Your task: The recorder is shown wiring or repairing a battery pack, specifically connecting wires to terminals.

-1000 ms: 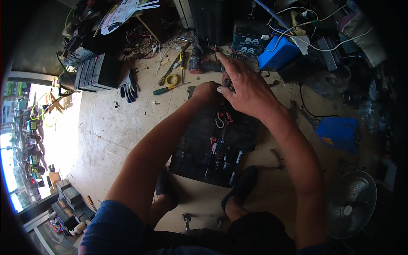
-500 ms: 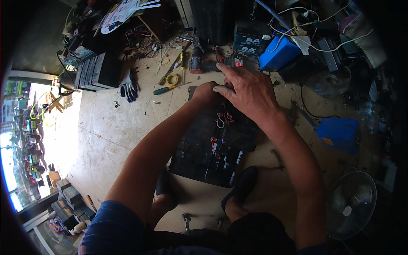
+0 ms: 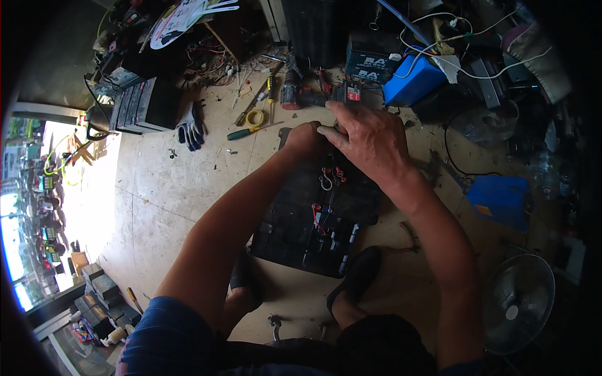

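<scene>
A black plastic battery case (image 3: pixel 295 216) with short red wires and pale metal tabs lies on the floor between my feet. My left hand (image 3: pixel 306 139) is closed at the far end of the case, and whatever it grips is hidden. Just right of it, my right hand (image 3: pixel 375 139) is bent over the same end. Its thumb points at the left hand, and the index finger reaches forward while the other fingers curl. Something dark shows between that thumb and finger, too shaded to name. A loose red wire (image 3: pixel 315 214) and a grey wire loop (image 3: pixel 326 180) rest on the case.
Beyond the case lie a cordless drill (image 3: pixel 290 94), a green-handled screwdriver (image 3: pixel 241 133) and a yellow tape roll (image 3: pixel 255 117). A work glove (image 3: pixel 190 127) is at left, beside black batteries (image 3: pixel 145 106). Pliers (image 3: pixel 409 237), a blue pack (image 3: pixel 500 199) and a fan (image 3: pixel 520 301) are at right.
My right index finger has come slightly nearer and bent down a little. My left hand and the case stay almost in place.
</scene>
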Available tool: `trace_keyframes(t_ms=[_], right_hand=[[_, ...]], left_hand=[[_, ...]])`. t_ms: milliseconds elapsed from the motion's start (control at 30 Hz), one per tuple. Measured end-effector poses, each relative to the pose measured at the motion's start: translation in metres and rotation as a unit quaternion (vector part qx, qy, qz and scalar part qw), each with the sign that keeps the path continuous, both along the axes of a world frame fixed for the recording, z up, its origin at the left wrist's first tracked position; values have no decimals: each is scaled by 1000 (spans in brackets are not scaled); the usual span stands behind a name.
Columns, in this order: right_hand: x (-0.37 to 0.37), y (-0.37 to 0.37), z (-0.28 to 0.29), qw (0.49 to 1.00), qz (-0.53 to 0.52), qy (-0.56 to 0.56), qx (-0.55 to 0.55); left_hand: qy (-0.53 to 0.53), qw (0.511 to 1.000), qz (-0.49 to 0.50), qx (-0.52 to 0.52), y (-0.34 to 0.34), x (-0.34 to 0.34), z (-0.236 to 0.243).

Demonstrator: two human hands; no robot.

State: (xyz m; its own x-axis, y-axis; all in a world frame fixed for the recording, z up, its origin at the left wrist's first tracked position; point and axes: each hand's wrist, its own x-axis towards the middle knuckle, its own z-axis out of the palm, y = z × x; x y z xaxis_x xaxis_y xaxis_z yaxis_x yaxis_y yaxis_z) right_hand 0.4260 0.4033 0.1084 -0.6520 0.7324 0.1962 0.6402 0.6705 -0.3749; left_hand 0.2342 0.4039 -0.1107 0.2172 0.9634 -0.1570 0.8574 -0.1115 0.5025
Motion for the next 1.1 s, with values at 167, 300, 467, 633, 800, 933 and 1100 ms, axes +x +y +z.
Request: trace_keyframes(t_ms=[167,300,467,633,800,933,1100], right_hand=[[1,-3,1,994,13,101,45],[4,0,-7,997,-3,26,68],[2,2,0,995,23,95,18],[7,1,8,998,-6,44,-53],[2,3,7,993,26,50,-107],[-3,-3,-1,995,-5,59,-77],[8,21,8,985,-8,60,-159]], left_hand=[[32,997,-2,-69,-6,14,55],[23,996,37,-73,-3,13,23],[50,998,-21,-42,-3,3,32],[5,997,24,-74,-4,22,62],[30,996,37,-71,-5,14,71],[26,996,31,-79,-5,17,66],[42,996,-61,-54,2,10,41]])
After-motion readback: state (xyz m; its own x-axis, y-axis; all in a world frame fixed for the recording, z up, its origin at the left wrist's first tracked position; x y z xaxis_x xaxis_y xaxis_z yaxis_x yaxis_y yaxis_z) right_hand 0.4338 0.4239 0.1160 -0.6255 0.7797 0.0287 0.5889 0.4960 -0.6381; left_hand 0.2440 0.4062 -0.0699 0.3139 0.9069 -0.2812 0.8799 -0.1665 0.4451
